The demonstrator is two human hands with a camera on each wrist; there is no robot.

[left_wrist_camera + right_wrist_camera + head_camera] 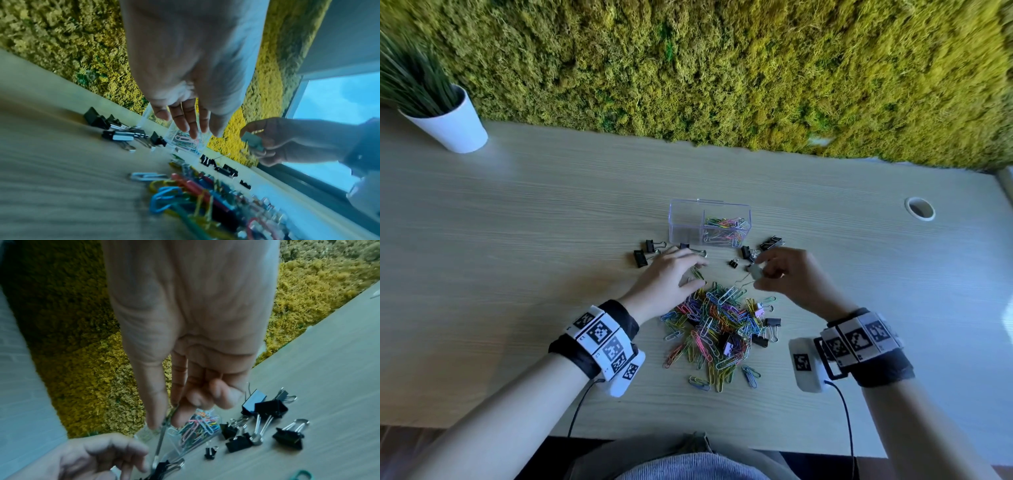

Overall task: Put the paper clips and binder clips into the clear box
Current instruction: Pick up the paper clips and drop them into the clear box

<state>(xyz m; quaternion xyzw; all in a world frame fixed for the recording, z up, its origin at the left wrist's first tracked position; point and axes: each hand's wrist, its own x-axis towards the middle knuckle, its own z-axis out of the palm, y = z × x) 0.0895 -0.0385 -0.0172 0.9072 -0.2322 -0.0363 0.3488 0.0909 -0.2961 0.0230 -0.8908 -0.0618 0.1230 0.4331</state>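
A clear rectangular plastic box [709, 222] with a middle divider stands on the pale wood-grain surface [517, 222], its right compartment holding colourful wire paper clips. At 6 o'clock from it lies a tangled heap of multicoloured paper clips [717, 325]; black binder clips [645, 253] lie scattered between. The right hand [787, 277] pinches a small grey-green binder clip [756, 271]. The left hand's [667, 277] fingers [188, 120] are extended, loose, at the heap's 11 o'clock edge.

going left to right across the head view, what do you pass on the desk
white plant pot → left hand → clear box → right hand → cable hole
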